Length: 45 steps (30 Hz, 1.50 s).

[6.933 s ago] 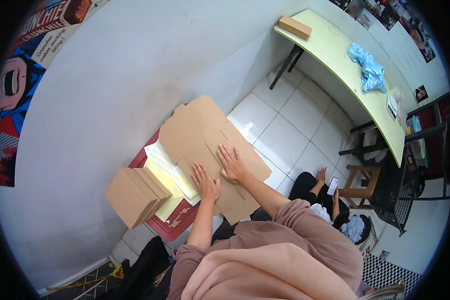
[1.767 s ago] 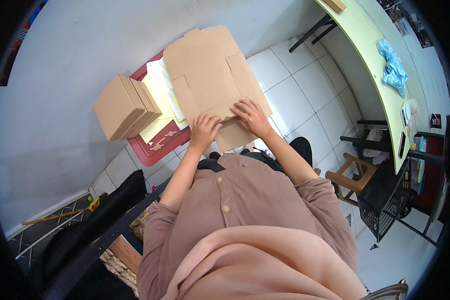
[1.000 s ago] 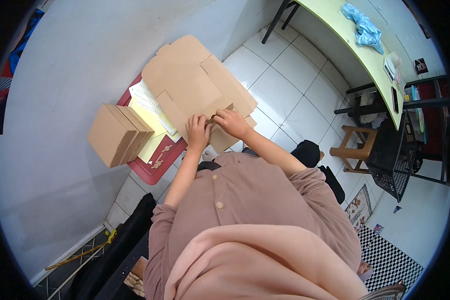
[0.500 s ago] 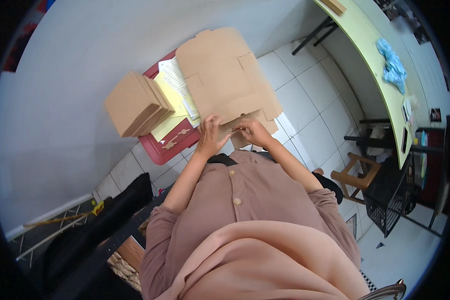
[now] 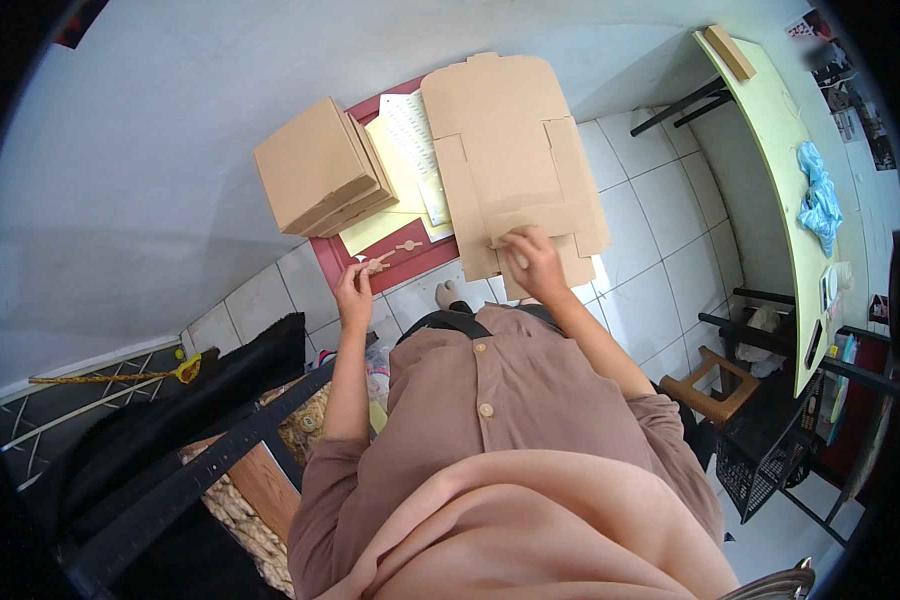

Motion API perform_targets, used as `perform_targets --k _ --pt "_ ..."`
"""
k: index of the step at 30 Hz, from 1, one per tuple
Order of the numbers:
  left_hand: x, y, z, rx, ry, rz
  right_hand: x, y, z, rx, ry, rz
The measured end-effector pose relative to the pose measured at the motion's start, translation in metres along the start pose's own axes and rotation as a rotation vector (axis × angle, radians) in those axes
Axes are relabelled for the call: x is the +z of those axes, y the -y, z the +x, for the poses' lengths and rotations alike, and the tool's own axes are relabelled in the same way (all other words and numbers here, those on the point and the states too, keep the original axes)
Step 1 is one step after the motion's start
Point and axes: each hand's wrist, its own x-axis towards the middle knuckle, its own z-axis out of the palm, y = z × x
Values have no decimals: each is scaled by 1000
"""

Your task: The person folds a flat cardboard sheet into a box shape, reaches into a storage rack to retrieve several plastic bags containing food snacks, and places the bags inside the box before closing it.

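A flat, creased cardboard box blank point(image 5: 505, 150) lies over the right part of a low red table point(image 5: 332, 262). My right hand point(image 5: 536, 265) is at its near flap, with curled fingers and thumb closed at the flap's edge; the fingertips are partly hidden. Over the table's near left corner, my left hand point(image 5: 353, 296) has its fingertips pinched at a small tan cardboard scrap point(image 5: 378, 264). Another small scrap point(image 5: 408, 246) lies just beyond it on the red surface.
Several folded cardboard boxes point(image 5: 315, 165) are stacked at the table's left, on yellow and printed papers point(image 5: 410, 140). White floor tiles point(image 5: 635, 240) surround the table. At right stand a pale green desk point(image 5: 770, 150) with a blue plastic bag point(image 5: 818, 200), a wooden stool point(image 5: 715, 385) and a black basket point(image 5: 760, 460).
My hands, close together at the blank's near edge before, have moved apart. The left went to the small scraps on the table; the right stays at the near flap. The view has shifted.
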Motion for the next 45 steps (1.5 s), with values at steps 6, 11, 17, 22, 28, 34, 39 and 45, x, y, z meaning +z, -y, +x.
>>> perform_targets --k 6,11,17,22,28,34,39,45 --pt "18 -8 6 276 -177 284 -29 -24 -27 178 -123 -328" --pt "82 -111 3 823 315 226 -36 -36 -34 57 30 -416" --pt "133 -162 4 891 392 321 -44 -55 -16 3 226 -460" --pt "153 -164 5 818 367 367 -43 -83 -8 -100 291 -421" --pt "178 -157 4 770 269 421 -38 -94 0 -156 383 -389" --pt "185 -152 -5 700 292 396 -39 -103 -10 -239 452 -433" --pt "185 -155 -11 664 290 382 -35 -105 -16 -249 446 -429" --pt "177 -158 -9 620 393 339 -38 -105 -20 -191 528 -375"
